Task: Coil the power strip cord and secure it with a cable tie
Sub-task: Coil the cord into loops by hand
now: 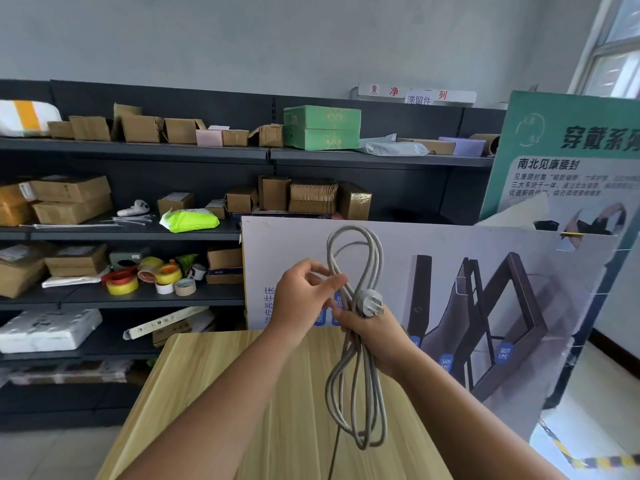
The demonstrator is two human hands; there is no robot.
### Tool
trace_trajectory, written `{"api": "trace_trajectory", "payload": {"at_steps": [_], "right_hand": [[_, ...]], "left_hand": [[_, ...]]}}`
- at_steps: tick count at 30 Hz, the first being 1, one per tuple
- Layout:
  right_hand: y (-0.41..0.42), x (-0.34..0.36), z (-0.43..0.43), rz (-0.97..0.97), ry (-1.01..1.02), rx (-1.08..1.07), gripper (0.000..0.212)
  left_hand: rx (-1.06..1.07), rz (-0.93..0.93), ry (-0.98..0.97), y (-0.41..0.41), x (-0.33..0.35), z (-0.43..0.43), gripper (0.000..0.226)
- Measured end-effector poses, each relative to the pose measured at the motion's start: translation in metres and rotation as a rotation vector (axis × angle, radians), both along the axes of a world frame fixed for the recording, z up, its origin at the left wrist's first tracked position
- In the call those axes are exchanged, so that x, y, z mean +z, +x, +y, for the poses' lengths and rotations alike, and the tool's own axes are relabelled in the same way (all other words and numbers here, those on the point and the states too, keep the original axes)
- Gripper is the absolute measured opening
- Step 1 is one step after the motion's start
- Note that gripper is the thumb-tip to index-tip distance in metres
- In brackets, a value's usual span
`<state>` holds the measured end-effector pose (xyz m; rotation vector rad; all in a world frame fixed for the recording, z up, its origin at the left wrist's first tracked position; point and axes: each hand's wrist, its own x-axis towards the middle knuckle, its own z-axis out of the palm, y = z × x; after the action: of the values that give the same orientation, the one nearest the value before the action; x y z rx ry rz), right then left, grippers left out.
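Two bare forearms, left hand (300, 296), right hand (372, 336), no sleeves

A light wooden table (214, 393) is showing nothing lying on its bare top. Behind its far left corner, dark shelves (138, 299) are carrying cardboard boxes (71, 199), tape rolls (152, 277) and white cable ties (133, 220).

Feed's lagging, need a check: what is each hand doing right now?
Left hand: fingers pinching the cord above the bundle's middle.
Right hand: closed around the coiled cord's middle, plug at its fingers.
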<state>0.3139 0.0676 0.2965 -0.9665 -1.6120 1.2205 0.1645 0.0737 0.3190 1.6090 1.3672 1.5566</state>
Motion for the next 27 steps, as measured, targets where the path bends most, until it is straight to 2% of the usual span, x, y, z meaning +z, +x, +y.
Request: {"api": "trace_trajectory", "payload": {"at_steps": [3, 5, 8, 9, 10, 11, 13, 15, 16, 18, 20, 22, 24, 27], "right_hand": [[0.0, 0.004, -0.001, 0.094, -0.014, -0.049, 0.02], [0.002, 0.011, -0.001, 0.2, -0.035, -0.072, 0.023], [0.005, 0.023, 0.0, 0.337, -0.052, -0.017, 0.025], [0.004, 0.027, -0.001, 0.385, -0.062, 0.02, 0.026], [0.003, 0.03, -0.002, 0.435, -0.078, 0.06, 0.027], [0.001, 0.033, -0.004, 0.47, -0.094, 0.096, 0.027], [-0.002, 0.038, -0.009, 0.499, -0.101, 0.185, 0.029], [-0.001, 0.039, -0.016, 0.497, -0.119, 0.28, 0.037], [0.002, 0.038, -0.019, 0.489, -0.138, 0.326, 0.041], [0.013, 0.036, -0.022, 0.465, -0.181, 0.402, 0.045], [0.029, 0.035, -0.02, 0.427, -0.228, 0.461, 0.042], [0.045, 0.033, -0.016, 0.349, -0.251, 0.441, 0.039], [0.06, 0.026, -0.008, 0.234, -0.224, 0.272, 0.029], [0.067, 0.007, 0.007, 0.081, -0.129, -0.067, 0.027]], "left_hand": [[0.029, 0.061, -0.226, -0.006, -0.034, -0.001, 0.063], [-0.012, 0.168, -0.583, -0.014, -0.067, -0.004, 0.069], [-0.349, 0.472, -1.168, -0.02, -0.116, -0.016, 0.079], [-0.47, 0.454, -1.295, -0.019, -0.127, -0.018, 0.079], [-0.545, 0.348, -1.367, -0.017, -0.138, -0.018, 0.078], [-0.569, 0.154, -1.393, -0.014, -0.147, -0.016, 0.078], [-0.511, -0.471, -1.321, -0.005, -0.162, -0.006, 0.073], [-0.427, -1.01, -1.113, 0.003, -0.161, 0.009, 0.049], [-0.362, -1.186, -1.0, 0.004, -0.156, 0.016, 0.036], [-0.208, -1.417, -0.828, -0.001, -0.142, 0.029, 0.017], [-0.094, -1.526, -0.77, -0.014, -0.132, 0.036, 0.01], [-0.006, -1.58, -0.787, -0.032, -0.13, 0.039, 0.014], [0.066, -1.574, -0.799, -0.05, -0.134, 0.045, 0.024], [0.113, -1.351, -0.693, -0.056, -0.127, 0.049, 0.028]]}}
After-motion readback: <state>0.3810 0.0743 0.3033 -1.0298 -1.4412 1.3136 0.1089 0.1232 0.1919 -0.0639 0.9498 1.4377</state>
